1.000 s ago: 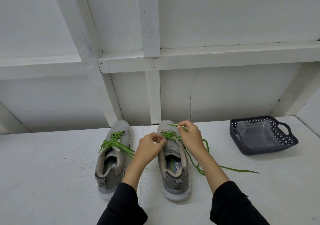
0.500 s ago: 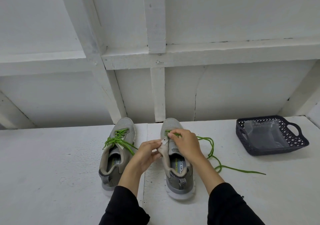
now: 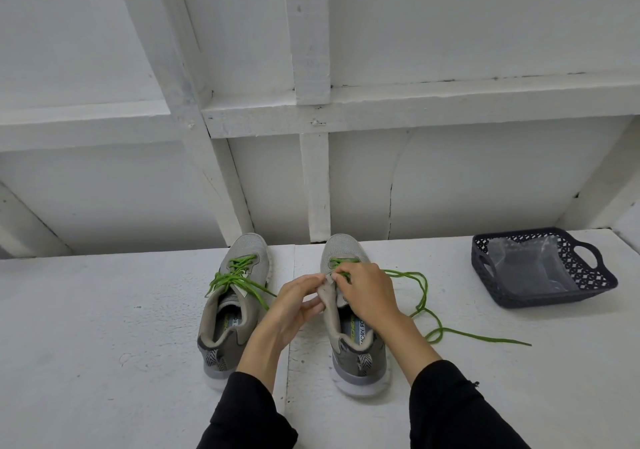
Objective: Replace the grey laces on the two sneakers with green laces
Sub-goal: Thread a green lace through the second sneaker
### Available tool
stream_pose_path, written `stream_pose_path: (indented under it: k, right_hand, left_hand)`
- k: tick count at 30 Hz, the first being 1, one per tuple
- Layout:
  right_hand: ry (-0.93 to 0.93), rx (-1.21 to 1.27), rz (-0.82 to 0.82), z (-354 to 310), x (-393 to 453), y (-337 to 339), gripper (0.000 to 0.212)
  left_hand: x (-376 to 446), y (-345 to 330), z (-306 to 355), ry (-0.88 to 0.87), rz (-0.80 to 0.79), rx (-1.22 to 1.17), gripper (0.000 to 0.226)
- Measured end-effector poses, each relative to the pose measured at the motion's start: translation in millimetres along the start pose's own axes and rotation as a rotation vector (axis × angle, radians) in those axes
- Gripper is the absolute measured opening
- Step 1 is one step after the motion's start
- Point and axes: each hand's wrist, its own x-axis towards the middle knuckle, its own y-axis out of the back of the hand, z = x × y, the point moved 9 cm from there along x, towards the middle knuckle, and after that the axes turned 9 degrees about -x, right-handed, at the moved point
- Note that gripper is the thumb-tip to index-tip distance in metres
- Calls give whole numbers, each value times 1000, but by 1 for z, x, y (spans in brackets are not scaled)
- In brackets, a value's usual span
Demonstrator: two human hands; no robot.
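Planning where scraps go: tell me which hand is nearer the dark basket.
Right. The right hand works on the right sneaker, on the side toward the dark basket; the left hand sits farther away, left of that sneaker.

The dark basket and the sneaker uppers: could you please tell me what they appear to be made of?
Dark blue lattice-walled basket: probably moulded plastic, with regular cut-out holes and rigid handles. Grey sneaker uppers: seemingly matte knit mesh, with fine speckled texture at the toe.

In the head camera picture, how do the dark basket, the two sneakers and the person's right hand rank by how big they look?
1. Dark basket and the two sneakers, left and right: too alike to rank.
2. Right hand, smallest, though it sits nearer the camera.
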Motion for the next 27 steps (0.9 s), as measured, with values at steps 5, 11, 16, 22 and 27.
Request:
stream_pose_path:
  k: [5,11,16,22,27]
  right_hand:
    - [1,-37,41,-2,-2,6,25]
    - [-47,-5,24,4,-4,7,22]
    - [-106,28,59,10,-6,10,20]
    - [-266,404,68,34,-4,10,14]
    - [-273,534,59,58,7,32,11]
  left_hand:
    - [5,-3,5,-41,37,162,13]
    - [8,2,39,-280,257,-30,20]
    - [-3,20,96,-527,279,130,21]
    - [12,-20,60,-496,-19,1378,17]
    - [5,-8,74,-536,133,806,26]
